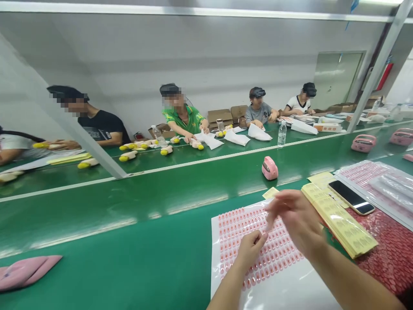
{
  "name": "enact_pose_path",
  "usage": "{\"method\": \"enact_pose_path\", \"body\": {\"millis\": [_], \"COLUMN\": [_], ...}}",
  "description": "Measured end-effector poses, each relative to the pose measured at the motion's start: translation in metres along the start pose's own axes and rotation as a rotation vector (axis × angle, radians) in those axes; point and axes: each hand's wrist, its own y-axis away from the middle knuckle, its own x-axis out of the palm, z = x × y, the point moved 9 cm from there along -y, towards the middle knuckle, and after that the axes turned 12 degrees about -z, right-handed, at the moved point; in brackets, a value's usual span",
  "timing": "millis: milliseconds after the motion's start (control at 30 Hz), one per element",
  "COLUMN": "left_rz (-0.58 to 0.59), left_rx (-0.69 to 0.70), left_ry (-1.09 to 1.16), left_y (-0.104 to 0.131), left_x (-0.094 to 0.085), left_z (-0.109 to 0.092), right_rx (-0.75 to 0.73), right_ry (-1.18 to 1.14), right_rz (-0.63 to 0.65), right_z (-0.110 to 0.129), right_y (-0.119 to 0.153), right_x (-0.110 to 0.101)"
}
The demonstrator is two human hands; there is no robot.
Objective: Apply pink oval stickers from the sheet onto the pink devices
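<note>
A white sheet [285, 290] lies on the green table, covered with rows of small glossy pink nail-shaped pieces [230, 234]. Over its middle is my left hand [253, 247], fingers curled with thumb and forefinger together; whatever may be between them is too small to make out. My right hand [298, 217] hovers above the upper right of the sheet, slightly blurred. Its fingers are bent but apart, pointing towards my left hand, and nothing shows in them. A small yellow paper [270, 192] sits at the sheet's far edge, just beyond my right hand.
Right of the sheet are a stack of yellow sticker sheets [338, 224], a phone [351, 197] and red bubble wrap [387, 245]. A pink case [269, 168] stands on the green belt ahead. Pink cloth [29, 272] lies left. Several co-workers sit across, behind a slanting post [77, 129].
</note>
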Motion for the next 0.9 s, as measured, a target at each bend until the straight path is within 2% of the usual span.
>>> {"method": "enact_pose_path", "body": {"millis": [67, 100, 200, 267, 333, 500, 900], "left_rz": [0.01, 0.011, 0.006, 0.008, 0.008, 0.012, -0.029], "left_rx": [0.056, 0.072, 0.09, 0.093, 0.095, 0.099, 0.075], "left_ry": [0.031, 0.043, 0.064, 0.072, 0.075, 0.071, 0.147], "left_y": [0.0, 0.0, 0.001, 0.002, 0.003, 0.006, -0.002], "left_x": [0.001, 0.001, 0.0, 0.0, 0.0, 0.0, 0.002], "left_z": [-0.004, -0.005, -0.005, -0.005, -0.006, -0.008, -0.005], "right_rx": [-0.002, 0.039, 0.222, 0.243, 0.228, 0.197, 0.2], "right_ry": [0.067, 0.12, 0.306, 0.342, 0.358, 0.425, 0.442], "right_rz": [-0.015, -0.021, 0.034, 0.08, 0.113, 0.183, 0.219], "right_z": [-0.029, -0.054, -0.137, -0.165, -0.173, -0.164, -0.174], "right_y": [-0.016, -0.02, -0.016, -0.01, -0.006, -0.006, -0.004], "right_x": [0.017, 0.022, 0.03, 0.03, 0.029, 0.033, 0.034]}}
